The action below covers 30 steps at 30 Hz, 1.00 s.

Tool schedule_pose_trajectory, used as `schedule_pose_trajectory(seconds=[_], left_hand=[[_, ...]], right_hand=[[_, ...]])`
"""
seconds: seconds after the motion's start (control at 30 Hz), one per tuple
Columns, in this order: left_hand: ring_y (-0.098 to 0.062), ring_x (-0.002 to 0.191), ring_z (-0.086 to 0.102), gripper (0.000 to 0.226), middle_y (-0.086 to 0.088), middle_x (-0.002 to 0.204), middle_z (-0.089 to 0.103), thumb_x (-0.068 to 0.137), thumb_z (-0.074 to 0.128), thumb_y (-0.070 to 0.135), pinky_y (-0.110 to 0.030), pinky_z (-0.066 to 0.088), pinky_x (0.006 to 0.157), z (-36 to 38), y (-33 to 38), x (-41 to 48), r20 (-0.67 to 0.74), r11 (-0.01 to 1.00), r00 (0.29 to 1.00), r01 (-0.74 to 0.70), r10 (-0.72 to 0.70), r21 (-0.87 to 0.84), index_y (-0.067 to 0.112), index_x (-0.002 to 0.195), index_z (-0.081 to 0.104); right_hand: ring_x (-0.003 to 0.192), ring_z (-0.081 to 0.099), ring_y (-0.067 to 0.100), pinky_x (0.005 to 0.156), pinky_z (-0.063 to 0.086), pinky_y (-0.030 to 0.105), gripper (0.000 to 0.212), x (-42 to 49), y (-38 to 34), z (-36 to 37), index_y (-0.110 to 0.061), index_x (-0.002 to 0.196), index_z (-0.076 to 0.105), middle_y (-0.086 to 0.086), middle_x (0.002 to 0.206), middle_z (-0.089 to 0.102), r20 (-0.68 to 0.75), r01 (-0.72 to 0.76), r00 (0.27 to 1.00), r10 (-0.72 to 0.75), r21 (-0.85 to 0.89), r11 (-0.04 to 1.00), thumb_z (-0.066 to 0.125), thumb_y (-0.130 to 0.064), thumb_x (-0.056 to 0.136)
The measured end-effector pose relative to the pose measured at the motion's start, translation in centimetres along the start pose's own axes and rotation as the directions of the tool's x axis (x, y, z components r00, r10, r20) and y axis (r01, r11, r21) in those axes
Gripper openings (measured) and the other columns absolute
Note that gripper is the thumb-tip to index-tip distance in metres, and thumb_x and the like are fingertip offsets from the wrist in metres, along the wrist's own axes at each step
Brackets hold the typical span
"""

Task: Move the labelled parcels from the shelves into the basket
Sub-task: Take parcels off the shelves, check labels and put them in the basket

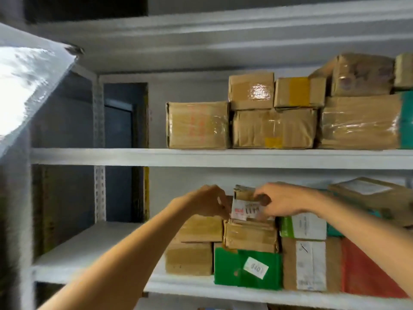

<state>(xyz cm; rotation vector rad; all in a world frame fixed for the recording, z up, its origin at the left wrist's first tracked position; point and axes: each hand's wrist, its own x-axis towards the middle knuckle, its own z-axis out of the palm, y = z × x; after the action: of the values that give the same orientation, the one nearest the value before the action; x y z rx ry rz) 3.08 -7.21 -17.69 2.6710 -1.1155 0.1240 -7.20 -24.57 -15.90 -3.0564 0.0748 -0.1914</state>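
Observation:
A small brown parcel with a white printed label (244,210) sits on top of the stack on the lower shelf (93,249). My left hand (211,203) grips its left side and my right hand (282,201) grips its top right, fingers curled over it. Below it lie a taped cardboard box (251,236), a green parcel with a white sticker (248,268) and a brown box with a long white label (310,265). No basket is in view.
The upper shelf (134,157) carries several taped cardboard boxes (274,128) at the right. A red parcel (368,271) and a green-and-white box (304,227) sit right of the stack. A shiny wrapped bundle (26,86) looms at upper left. A perforated upright (99,193) stands left.

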Motion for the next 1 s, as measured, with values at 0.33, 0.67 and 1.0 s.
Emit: schedule_pose_trajectory(seconds=[0.33,0.67,1.0], left_hand=[[-0.009,0.074,0.065,0.036,0.008,0.076,0.065,0.080,0.075,0.036,-0.025,0.048,0.080,-13.5,-2.6,-2.5,-0.211,0.981,0.972,0.138,-0.107,0.139,0.020,0.110,0.064],[-0.017,0.102,0.061,0.053,0.000,0.116,0.065,0.082,0.070,0.042,-0.029,0.044,0.087,-21.2,-5.7,-3.2,-0.424,0.914,0.905,0.198,-0.031,0.355,0.019,0.128,0.056],[-0.023,0.091,0.055,0.088,-0.010,0.112,0.053,0.076,0.080,0.021,-0.032,0.046,0.075,-18.0,-9.8,1.5,-0.508,0.992,0.862,-0.057,-0.009,-0.114,0.024,0.142,0.022]], right_hand=[[0.101,0.054,0.015,0.090,0.048,0.033,0.052,2.3,-6.5,-9.5,-0.016,0.130,0.055,-0.005,0.112,0.054,-0.151,0.112,0.979,-0.135,-0.149,0.982,0.070,-0.039,0.085],[0.095,0.063,0.023,0.086,0.052,0.040,0.039,3.8,-9.3,-14.9,-0.008,0.116,0.062,0.007,0.104,0.066,-0.379,0.040,0.923,-0.066,-0.078,0.996,0.071,-0.032,0.085],[0.060,0.041,0.017,0.049,0.027,0.029,0.025,6.4,-11.1,-13.5,-0.004,0.084,0.049,0.006,0.069,0.042,-0.529,-0.068,0.841,0.111,0.100,0.993,0.068,-0.021,0.085]])
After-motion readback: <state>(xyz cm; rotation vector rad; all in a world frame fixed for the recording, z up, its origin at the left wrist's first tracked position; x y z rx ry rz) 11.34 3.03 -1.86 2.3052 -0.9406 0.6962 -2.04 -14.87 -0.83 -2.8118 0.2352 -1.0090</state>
